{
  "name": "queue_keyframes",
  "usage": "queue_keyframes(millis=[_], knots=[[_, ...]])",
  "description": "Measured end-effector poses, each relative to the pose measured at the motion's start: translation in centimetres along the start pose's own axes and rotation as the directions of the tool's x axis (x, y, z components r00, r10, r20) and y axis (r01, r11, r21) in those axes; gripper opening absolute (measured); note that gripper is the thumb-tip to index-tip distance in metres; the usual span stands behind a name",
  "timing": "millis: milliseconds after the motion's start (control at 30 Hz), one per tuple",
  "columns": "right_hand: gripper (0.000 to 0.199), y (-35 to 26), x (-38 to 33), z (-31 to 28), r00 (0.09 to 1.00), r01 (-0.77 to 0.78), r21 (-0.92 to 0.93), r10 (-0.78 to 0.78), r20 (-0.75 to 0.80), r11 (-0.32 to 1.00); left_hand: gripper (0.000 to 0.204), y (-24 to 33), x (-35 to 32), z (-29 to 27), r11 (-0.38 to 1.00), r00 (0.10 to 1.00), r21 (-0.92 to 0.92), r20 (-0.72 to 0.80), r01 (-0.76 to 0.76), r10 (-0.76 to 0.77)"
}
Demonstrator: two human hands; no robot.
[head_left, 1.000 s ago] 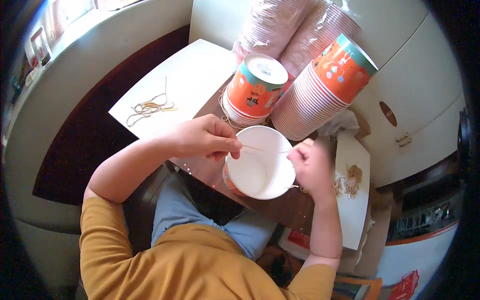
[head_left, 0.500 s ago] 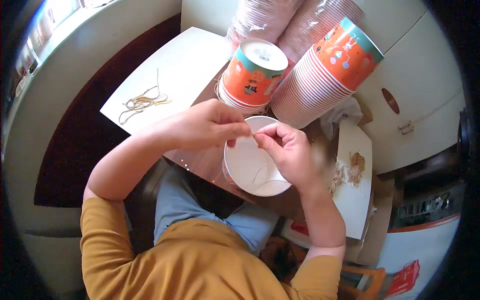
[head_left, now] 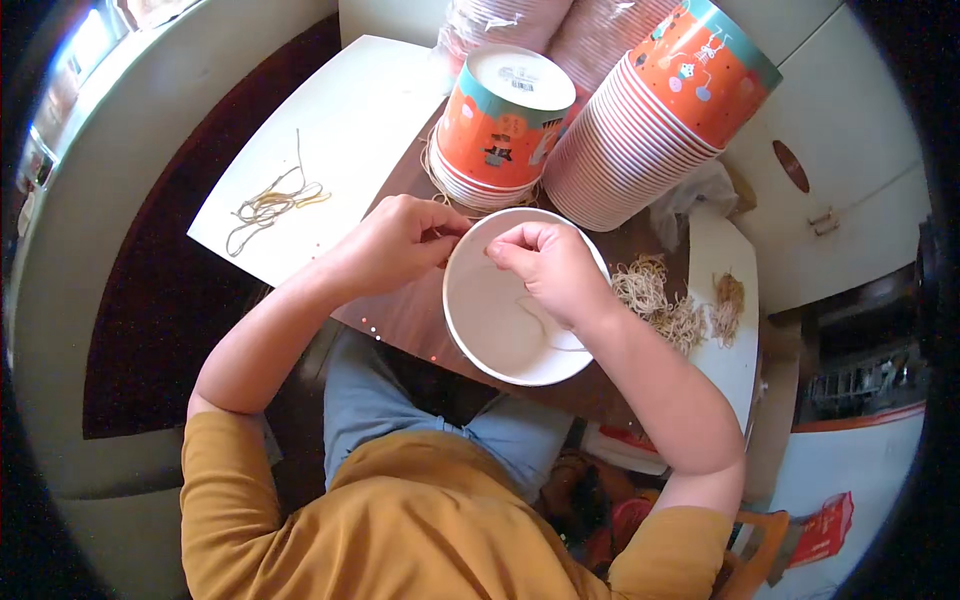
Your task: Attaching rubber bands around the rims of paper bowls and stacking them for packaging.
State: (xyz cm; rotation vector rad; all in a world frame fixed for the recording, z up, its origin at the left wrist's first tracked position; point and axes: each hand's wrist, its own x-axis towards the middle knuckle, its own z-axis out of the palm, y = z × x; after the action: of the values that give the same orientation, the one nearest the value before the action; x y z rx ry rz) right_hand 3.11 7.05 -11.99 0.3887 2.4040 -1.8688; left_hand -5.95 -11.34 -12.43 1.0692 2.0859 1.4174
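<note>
A white-lined paper bucket [head_left: 490, 325] stands upright at the table's near edge, its mouth facing me. At its left rim is my left hand [head_left: 410, 240], thumb and fingers pinched together close to the outer wall; what they grip is too small to make out. Over the mouth, my right hand [head_left: 550, 265] is closed in a pinch, its fingertips toward the inner left wall. Anything between those fingertips cannot be made out. Below that hand a thin pale cord [head_left: 540, 322] lies curved inside the bucket; whether it reaches my fingers is unclear.
Behind stand an upside-down orange and teal bucket stack [head_left: 503, 130] and a taller, leaning stack [head_left: 640, 130]. Plastic-wrapped stacks [head_left: 505, 25] are at the back. Loose cords [head_left: 275, 203] lie on the left white panel, tangled cord bundles [head_left: 650, 290] to the right.
My hands, earlier together above the bucket, have parted: the left moved to the left rim, the right stays over the mouth. The bucket appears tilted more toward me, and the view has shifted slightly.
</note>
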Motion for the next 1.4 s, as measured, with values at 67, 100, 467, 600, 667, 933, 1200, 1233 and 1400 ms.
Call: queue_keyframes(millis=[67,100,467,600,667,933,1200,1233,1400], knots=[[0.014,-0.3,0.2,0.1,1.0,0.0,-0.044,-0.001,-0.024,0.999,0.024,-0.1,-0.1,0.0,1.0,1.0,-0.006,0.003,0.006,-0.006],[0.014,-0.3,0.2,0.1,1.0,-0.002,-0.046,0.0,-0.026,0.999,0.024,-0.1,-0.1,0.0,1.0,1.0,-0.012,0.004,0.008,-0.008],[0.017,0.5,0.9,0.8,0.995,0.061,-0.146,-0.072,-0.069,0.987,0.024,-0.3,0.1,0.3,0.997,1.0,-0.081,0.007,0.016,-0.016],[0.017,0.4,0.9,1.2,0.997,0.026,-0.083,-0.033,-0.076,0.996,0.022,-0.6,0.2,0.4,0.985,0.997,-0.158,0.045,0.063,-0.057],[0.017,0.0,0.4,1.4,0.998,0.013,-0.091,-0.019,-0.061,0.996,0.021,-0.4,-0.1,0.4,0.993,0.997,-0.103,0.061,0.063,-0.057],[0.017,0.0,-1.7,1.1,0.998,0.008,-0.103,-0.015,-0.068,0.995,0.018,1.9,-2.0,1.7,0.98,0.999,0.195,-0.002,-0.031,0.032],[0.018,1.2,-2.6,0.3,0.993,0.065,-0.004,-0.065,-0.099,0.998,0.018,1.9,-2.5,2.5,0.979,0.996,0.196,-0.052,-0.059,0.071],[0.015,0.9,-2.7,0.2,0.998,0.016,-0.038,-0.018,-0.065,0.999,0.017,1.9,-2.6,2.5,0.982,0.997,0.187,-0.055,-0.036,0.047],[0.012,0.7,-2.6,0.4,0.998,-0.052,-0.094,0.048,-0.037,0.994,0.017,2.3,-2.6,2.5,0.981,0.998,0.188,-0.048,-0.038,0.048]])
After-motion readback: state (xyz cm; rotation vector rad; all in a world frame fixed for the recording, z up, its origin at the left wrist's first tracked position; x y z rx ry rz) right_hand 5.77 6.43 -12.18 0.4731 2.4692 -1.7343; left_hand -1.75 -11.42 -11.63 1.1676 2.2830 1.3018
